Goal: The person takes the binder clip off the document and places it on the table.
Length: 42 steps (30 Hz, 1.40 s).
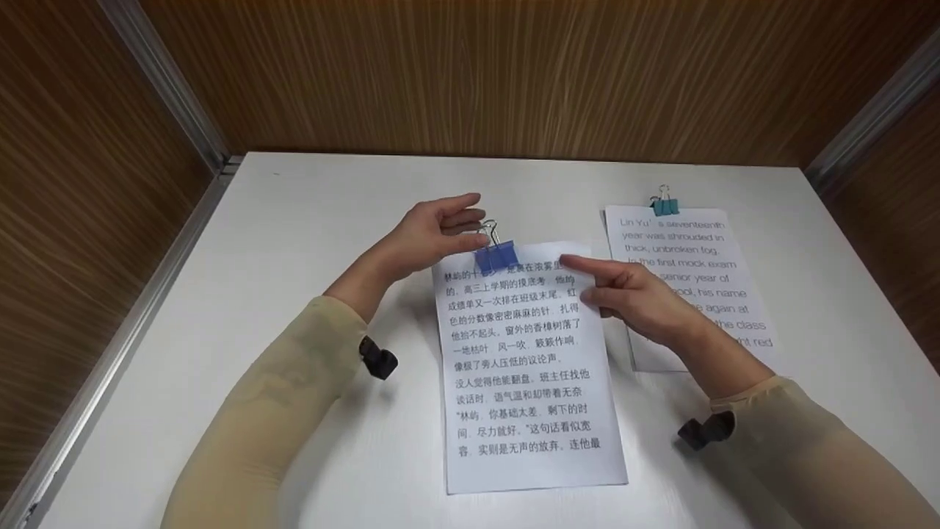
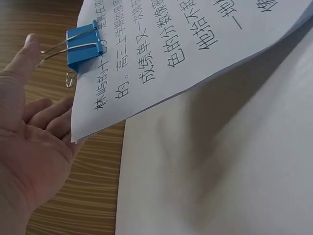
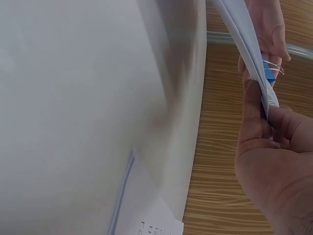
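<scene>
A stack of paper sheets [image 1: 540,474] with printed Chinese text is lifted at its top end over the white table. A blue binder clip [image 1: 497,256] with wire handles grips its top edge. My right hand [image 1: 646,301] pinches the stack at the upper right edge, thumb and fingers on opposite faces in the right wrist view. At the top left corner is my left hand [image 1: 429,234], its thumb raised beside the clip's wire handles and its fingers extended, partly behind the sheets [image 2: 146,68] in the left wrist view.
To the right on the white table [image 1: 330,191] lies a second stack of sheets [image 1: 664,356] with English text, held by a teal binder clip [image 1: 666,206]. My right forearm overlaps it. A wood-grain panel [image 1: 514,81] stands behind the table.
</scene>
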Available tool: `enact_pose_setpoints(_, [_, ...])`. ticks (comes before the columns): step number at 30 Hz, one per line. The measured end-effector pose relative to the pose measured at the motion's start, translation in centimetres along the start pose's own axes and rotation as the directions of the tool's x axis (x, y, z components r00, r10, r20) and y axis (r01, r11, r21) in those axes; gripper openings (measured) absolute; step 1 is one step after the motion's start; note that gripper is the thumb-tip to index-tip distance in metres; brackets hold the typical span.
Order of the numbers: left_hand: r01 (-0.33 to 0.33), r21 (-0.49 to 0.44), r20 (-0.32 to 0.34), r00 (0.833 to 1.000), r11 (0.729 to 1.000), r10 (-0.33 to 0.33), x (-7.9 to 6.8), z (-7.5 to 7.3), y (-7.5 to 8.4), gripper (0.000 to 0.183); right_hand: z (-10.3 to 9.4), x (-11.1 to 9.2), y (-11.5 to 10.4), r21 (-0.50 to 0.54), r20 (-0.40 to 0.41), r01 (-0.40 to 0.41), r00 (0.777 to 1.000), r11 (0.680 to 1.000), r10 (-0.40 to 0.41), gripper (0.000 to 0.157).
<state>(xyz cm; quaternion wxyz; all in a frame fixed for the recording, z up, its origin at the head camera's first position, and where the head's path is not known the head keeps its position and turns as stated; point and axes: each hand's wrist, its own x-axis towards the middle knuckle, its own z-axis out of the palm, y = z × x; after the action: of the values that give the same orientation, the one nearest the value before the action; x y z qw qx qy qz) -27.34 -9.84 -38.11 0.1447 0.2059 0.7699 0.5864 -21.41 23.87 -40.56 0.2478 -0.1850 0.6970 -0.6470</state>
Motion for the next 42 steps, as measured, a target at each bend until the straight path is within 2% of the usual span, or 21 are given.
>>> enact_pose_setpoints(4, [0.035, -0.081, 0.019, 0.999, 0.996, -0.033, 0.7, -0.1, -0.4, 0.079, 0.1, -0.1, -0.1, -0.027, 0.008, 0.004, 1.000, 1.000, -0.003, 0.052])
enact_pose_setpoints(8, [0.065, -0.108, 0.033, 0.998, 0.992, -0.062, 1.2, -0.1, -0.5, 0.069, 0.1, -0.1, -0.2, -0.017, 0.013, 0.003, 1.000, 1.000, -0.003, 0.052])
enact_pose_setpoints(14, [0.064, -0.148, 0.043, 0.997, 0.987, -0.058, 1.4, 0.2, -0.7, 0.064, 0.1, -0.1, 0.0, -0.010, 0.013, -0.006, 1.000, 1.000, 0.006, 0.052])
enact_pose_setpoints(23, [0.070, -0.214, 0.017, 0.998, 0.974, -0.067, 1.5, 0.4, -0.9, 0.063, 0.0, 0.0, 0.1, -0.035, -0.004, -0.005, 1.000, 0.999, 0.004, 0.052])
enact_pose_setpoints(28, [0.060, -0.199, 0.007, 0.998, 0.978, -0.060, 1.5, 0.4, -0.9, 0.064, 0.1, 0.2, 0.1, -0.017, 0.008, 0.004, 1.000, 1.000, -0.004, 0.052])
enact_pose_setpoints(34, [0.007, -0.196, -0.030, 0.999, 0.981, -0.013, 1.3, 0.1, -0.8, 0.060, 0.2, 0.2, 0.2, -0.136, 0.002, -0.003, 1.000, 0.991, 0.004, 0.050])
enact_pose_setpoints(36, [-0.010, -0.212, -0.054, 0.999, 0.977, -0.001, 1.2, -0.1, -0.7, 0.059, 0.2, 0.2, 0.3, -0.170, 0.003, -0.006, 1.000, 0.985, 0.007, 0.050])
enact_pose_setpoints(42, [-0.024, -0.239, -0.106, 0.994, 0.971, -0.001, 0.6, -1.5, -0.4, 0.060, 0.1, 0.1, 0.5, -0.172, -0.015, -0.030, 1.000, 0.985, 0.028, 0.051])
